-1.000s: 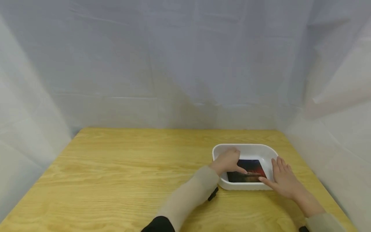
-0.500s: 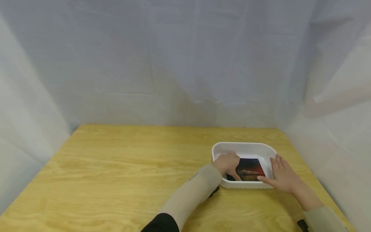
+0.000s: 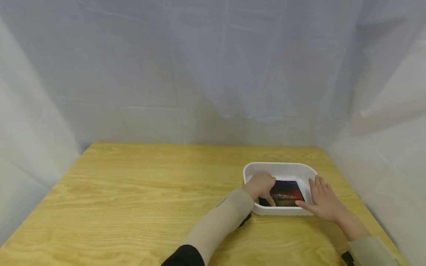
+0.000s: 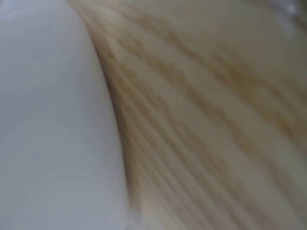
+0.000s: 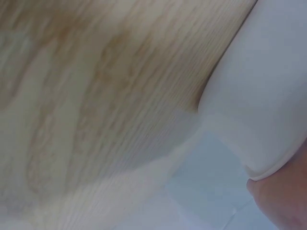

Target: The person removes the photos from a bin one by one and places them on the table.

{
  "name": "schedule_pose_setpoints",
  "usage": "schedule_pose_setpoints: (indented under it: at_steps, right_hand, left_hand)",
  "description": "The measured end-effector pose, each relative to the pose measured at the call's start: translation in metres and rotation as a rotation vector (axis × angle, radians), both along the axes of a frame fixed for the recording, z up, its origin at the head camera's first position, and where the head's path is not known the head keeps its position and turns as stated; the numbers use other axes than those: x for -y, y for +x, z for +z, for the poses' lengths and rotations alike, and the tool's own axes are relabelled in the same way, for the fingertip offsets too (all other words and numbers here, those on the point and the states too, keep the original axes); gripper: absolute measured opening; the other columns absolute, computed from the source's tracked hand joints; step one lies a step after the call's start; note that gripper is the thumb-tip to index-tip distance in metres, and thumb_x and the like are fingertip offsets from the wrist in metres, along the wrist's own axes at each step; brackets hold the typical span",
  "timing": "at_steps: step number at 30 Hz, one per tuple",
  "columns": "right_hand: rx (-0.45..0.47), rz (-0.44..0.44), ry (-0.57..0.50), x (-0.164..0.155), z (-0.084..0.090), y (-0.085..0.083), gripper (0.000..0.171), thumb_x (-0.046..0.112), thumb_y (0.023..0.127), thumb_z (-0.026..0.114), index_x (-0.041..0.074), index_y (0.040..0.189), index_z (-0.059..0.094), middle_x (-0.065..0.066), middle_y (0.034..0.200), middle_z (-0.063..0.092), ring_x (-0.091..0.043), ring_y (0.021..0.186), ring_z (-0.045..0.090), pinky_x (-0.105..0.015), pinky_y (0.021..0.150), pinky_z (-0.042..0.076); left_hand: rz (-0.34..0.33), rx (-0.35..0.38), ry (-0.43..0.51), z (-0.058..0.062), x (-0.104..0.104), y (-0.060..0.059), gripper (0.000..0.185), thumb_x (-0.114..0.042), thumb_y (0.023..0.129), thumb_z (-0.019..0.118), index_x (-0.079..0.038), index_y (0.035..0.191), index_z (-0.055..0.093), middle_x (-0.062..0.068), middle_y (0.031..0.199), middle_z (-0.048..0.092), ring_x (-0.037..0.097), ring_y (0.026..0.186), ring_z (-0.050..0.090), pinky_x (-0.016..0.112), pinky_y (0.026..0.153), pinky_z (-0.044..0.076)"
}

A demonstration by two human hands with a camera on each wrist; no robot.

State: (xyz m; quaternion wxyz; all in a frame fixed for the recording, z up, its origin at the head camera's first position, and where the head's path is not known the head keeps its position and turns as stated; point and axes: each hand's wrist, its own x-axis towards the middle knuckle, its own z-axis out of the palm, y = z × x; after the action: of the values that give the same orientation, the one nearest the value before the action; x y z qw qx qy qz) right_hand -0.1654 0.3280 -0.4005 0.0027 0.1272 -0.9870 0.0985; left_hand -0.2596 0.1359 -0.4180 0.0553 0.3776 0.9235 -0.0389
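Head view: left hand (image 3: 262, 186) over dark panel (image 3: 287, 192) in tray (image 3: 283, 211), grip unclear; right hand (image 3: 323, 201), fingers spread against tray, should brace.

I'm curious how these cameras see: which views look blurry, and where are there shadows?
Head view: tray and table edges look fairly crisp; a faint shadow lies below the right hand. Left wrist view: the table's grain is blurred; a dark strip follows the tray's base. Right wrist view: softly focused too.
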Motion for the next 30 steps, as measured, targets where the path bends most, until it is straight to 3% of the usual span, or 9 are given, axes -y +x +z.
schedule_pose_setpoints:
  at_steps: [6,9,12,18,26,30]
  right_hand:
    - [0.012,-0.006,-0.016,0.000,-0.001,0.000,0.096,0.053,0.082,0.052,-0.024,0.127,0.016,-0.044,0.131,0.002,-0.051,0.123,-0.001,-0.062,0.094,0.005]
    - [0.023,-0.014,-0.018,0.000,0.000,0.002,0.096,0.053,0.081,0.052,-0.023,0.128,0.016,-0.043,0.132,0.001,-0.051,0.123,-0.001,-0.061,0.094,0.005]
    - [0.026,-0.015,-0.016,0.000,0.000,0.002,0.096,0.053,0.081,0.052,-0.023,0.128,0.016,-0.043,0.132,0.002,-0.051,0.123,-0.001,-0.062,0.094,0.006]
    - [0.034,-0.020,-0.014,-0.001,-0.001,0.002,0.096,0.053,0.082,0.051,-0.022,0.128,0.015,-0.043,0.132,0.002,-0.050,0.124,-0.002,-0.062,0.093,0.005]
    - [0.008,-0.021,-0.024,0.000,-0.001,0.000,0.095,0.052,0.082,0.052,-0.022,0.128,0.016,-0.043,0.132,0.004,-0.050,0.124,0.000,-0.062,0.094,0.005]
    - [0.019,-0.022,-0.003,0.001,-0.001,0.000,0.096,0.054,0.081,0.051,-0.022,0.128,0.016,-0.043,0.132,0.004,-0.051,0.123,0.002,-0.062,0.094,0.006]
  left_hand:
    - [-0.027,-0.048,0.015,-0.001,0.002,-0.001,0.063,-0.065,0.050,0.070,-0.019,0.091,0.057,-0.008,0.079,0.050,0.007,0.071,0.047,0.023,0.064,0.042]
    - [-0.042,-0.110,0.024,0.000,0.003,-0.001,0.067,-0.066,0.051,0.068,-0.019,0.097,0.057,-0.007,0.085,0.050,0.008,0.079,0.047,0.022,0.072,0.040]
    - [-0.022,-0.120,0.079,0.002,0.004,0.000,0.067,-0.062,0.055,0.069,-0.018,0.104,0.055,-0.005,0.093,0.050,0.009,0.088,0.046,0.022,0.078,0.038]
    - [0.046,0.016,0.298,0.007,0.004,-0.002,0.053,-0.039,0.063,0.076,-0.017,0.106,0.052,-0.004,0.099,0.053,0.008,0.093,0.049,0.021,0.076,0.040]
    - [0.023,0.055,0.458,0.006,0.008,-0.009,0.039,-0.024,0.069,0.076,-0.014,0.100,0.055,-0.003,0.093,0.059,0.008,0.086,0.054,0.018,0.074,0.040]
    - [0.073,0.151,0.553,0.010,0.012,-0.007,0.034,-0.019,0.073,0.073,-0.012,0.103,0.057,-0.001,0.096,0.060,0.010,0.089,0.055,0.019,0.074,0.041]
